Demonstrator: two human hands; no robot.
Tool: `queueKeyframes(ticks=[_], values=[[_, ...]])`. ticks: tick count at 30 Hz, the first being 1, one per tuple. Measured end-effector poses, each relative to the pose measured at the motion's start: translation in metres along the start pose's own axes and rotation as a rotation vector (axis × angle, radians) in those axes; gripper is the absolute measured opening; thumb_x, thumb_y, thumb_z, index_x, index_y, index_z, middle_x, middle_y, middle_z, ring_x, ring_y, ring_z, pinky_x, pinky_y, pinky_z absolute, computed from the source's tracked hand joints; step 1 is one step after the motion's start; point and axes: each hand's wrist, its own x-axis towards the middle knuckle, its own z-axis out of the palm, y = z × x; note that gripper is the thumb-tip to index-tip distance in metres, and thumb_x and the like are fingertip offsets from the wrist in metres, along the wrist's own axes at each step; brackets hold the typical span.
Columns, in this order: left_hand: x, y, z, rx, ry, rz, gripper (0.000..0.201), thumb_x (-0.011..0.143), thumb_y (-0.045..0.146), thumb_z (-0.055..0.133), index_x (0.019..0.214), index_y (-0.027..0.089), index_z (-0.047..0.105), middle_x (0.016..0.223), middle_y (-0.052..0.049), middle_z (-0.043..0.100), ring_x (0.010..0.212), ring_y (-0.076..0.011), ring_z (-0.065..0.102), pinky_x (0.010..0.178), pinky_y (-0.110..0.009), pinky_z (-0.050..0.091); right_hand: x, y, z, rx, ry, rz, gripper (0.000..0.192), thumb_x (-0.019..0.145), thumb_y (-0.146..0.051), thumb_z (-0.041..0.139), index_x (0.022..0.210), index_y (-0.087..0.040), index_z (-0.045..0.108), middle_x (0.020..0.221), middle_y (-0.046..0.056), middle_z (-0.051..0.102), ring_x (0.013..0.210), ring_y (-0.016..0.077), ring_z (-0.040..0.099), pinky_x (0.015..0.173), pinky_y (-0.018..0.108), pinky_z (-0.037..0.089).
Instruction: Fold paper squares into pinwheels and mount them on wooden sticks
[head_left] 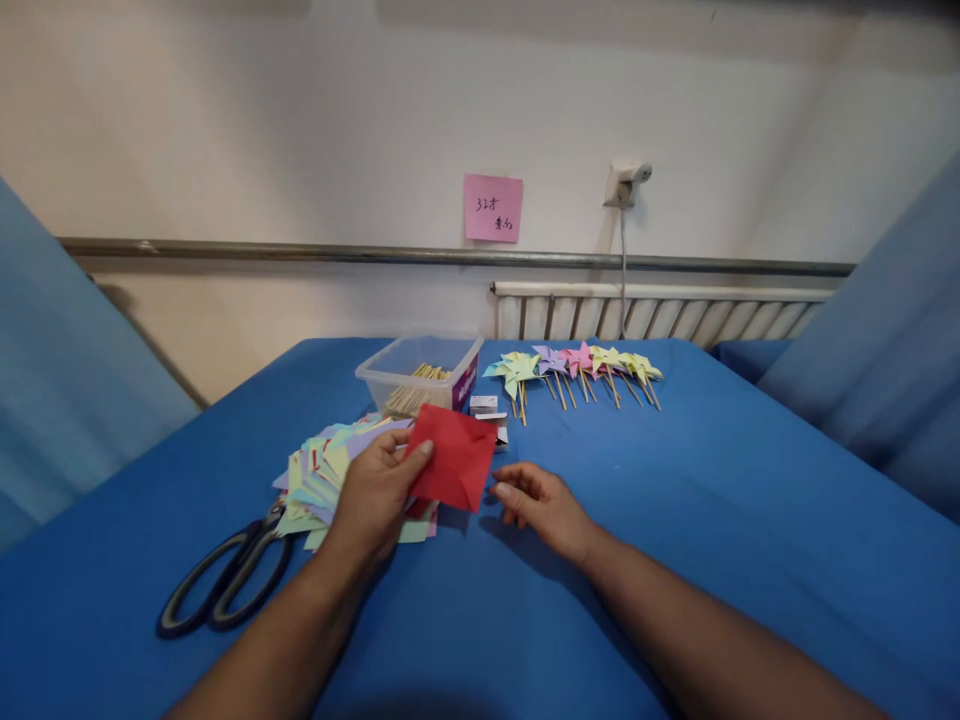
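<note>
A square sheet of red paper (454, 462) is pinched between the thumb and fingers of my left hand (382, 480), above the table. My right hand (541, 510) is just beside the sheet's lower right corner, fingers loosely curled and apart, with nothing visible in them. Under and behind my left hand lies a loose pile of pastel paper sheets (319, 475). Black-handled scissors (225, 580) lie left of my left forearm, their blades hidden under the pile.
Behind the pile stands a clear plastic box (390, 365) of thin wooden sticks (420, 390). Small white boxes (485, 405) sit right of it. Several paper pinwheels (555, 362) on sticks lie at the back of the blue-covered table (675, 560). A radiator (675, 312) is behind.
</note>
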Motion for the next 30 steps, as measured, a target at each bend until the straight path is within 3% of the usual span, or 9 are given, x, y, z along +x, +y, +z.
queueKeyframes(ticks=[2,8,15,19,24,30], values=[[-0.004,-0.010,0.011,-0.065,-0.099,-0.066,0.045,0.062,0.036,0.079,0.096,0.016,0.058,0.073,-0.002,0.072,0.061,-0.0185,0.067,0.060,-0.030,0.053,0.002,-0.003,0.000,0.102,0.003,-0.006,0.040,0.074,-0.051,0.069,0.093,-0.016,0.065,0.078,0.003,0.067,0.060,0.0114,0.058,0.055,0.024,0.044],[-0.009,-0.029,0.026,-0.066,-0.273,-0.152,0.037,0.064,0.038,0.079,0.089,0.015,0.064,0.080,-0.005,0.074,0.071,-0.0204,0.068,0.067,-0.030,0.051,0.006,-0.001,0.001,0.380,0.045,0.082,0.040,0.060,-0.044,0.083,0.086,-0.017,0.072,0.081,0.004,0.074,0.072,0.0176,0.065,0.078,0.034,0.049],[-0.007,-0.023,0.022,0.117,-0.213,-0.124,0.039,0.059,0.045,0.079,0.080,0.014,0.067,0.060,-0.001,0.066,0.061,-0.0205,0.064,0.056,-0.028,0.046,0.004,-0.008,0.000,0.427,0.070,0.084,0.038,0.058,-0.041,0.084,0.086,-0.017,0.073,0.085,0.005,0.075,0.071,0.0181,0.066,0.075,0.033,0.050],[-0.005,-0.023,0.018,0.206,-0.193,-0.088,0.040,0.059,0.048,0.078,0.077,0.014,0.068,0.061,-0.002,0.066,0.058,-0.0183,0.061,0.053,-0.026,0.042,0.002,-0.011,0.000,0.398,0.062,0.087,0.040,0.059,-0.045,0.083,0.086,-0.017,0.073,0.080,0.005,0.074,0.068,0.0171,0.065,0.073,0.033,0.049],[-0.004,-0.024,0.015,0.271,-0.172,-0.069,0.039,0.059,0.050,0.076,0.073,0.014,0.069,0.061,-0.002,0.067,0.056,-0.0174,0.058,0.051,-0.025,0.040,0.002,-0.009,0.000,0.324,0.084,0.100,0.040,0.059,-0.052,0.080,0.075,-0.016,0.071,0.066,0.002,0.070,0.054,0.0120,0.056,0.059,0.027,0.045],[-0.005,-0.024,0.016,0.283,-0.185,-0.076,0.039,0.061,0.051,0.074,0.072,0.014,0.070,0.062,-0.003,0.068,0.057,-0.0186,0.060,0.052,-0.026,0.041,0.004,0.000,-0.001,0.326,0.050,0.090,0.039,0.062,-0.052,0.077,0.078,-0.018,0.072,0.073,0.002,0.070,0.064,0.0157,0.061,0.069,0.031,0.048]])
